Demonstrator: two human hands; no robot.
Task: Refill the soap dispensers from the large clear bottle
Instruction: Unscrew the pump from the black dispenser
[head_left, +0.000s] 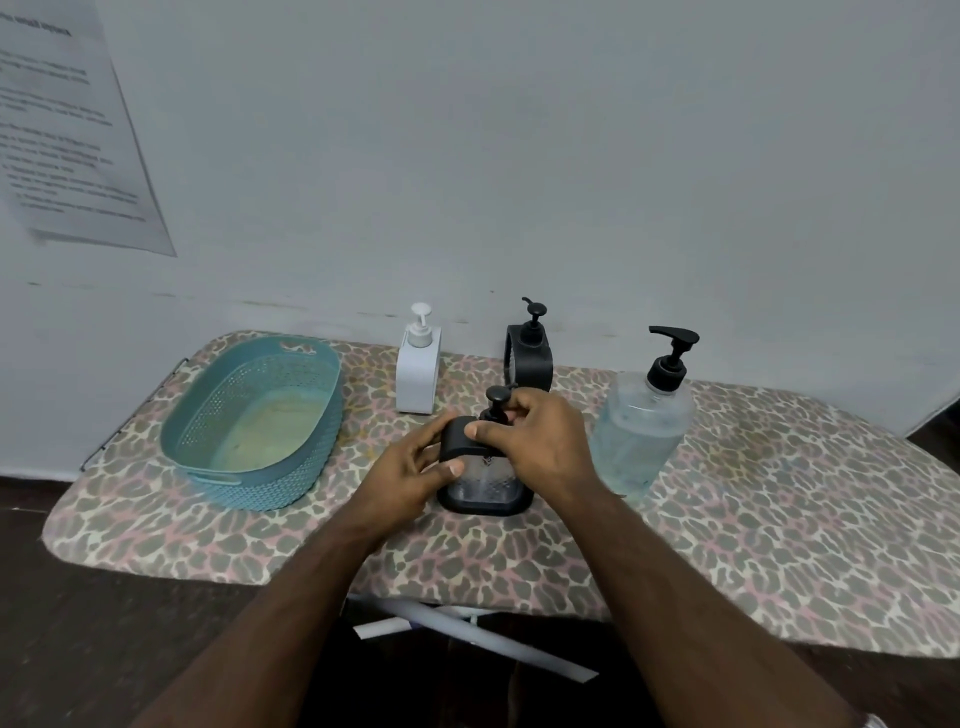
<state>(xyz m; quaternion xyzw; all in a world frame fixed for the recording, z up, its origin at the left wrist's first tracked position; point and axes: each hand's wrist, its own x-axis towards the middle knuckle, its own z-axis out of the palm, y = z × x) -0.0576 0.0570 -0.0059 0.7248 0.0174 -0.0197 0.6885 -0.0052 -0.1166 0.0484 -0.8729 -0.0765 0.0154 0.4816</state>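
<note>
My left grip clamps the black dispenser; my right grip pinches its pump head. Twisting hard could tip it into the large clear bottle just right.

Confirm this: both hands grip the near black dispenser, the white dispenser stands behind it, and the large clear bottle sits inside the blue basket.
One error. The head view shows the large clear bottle standing on the patterned board, right of the near black dispenser; the blue basket holds no bottle.

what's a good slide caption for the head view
Both hands, left and right, grip a black soap dispenser beside the large clear bottle.
</note>
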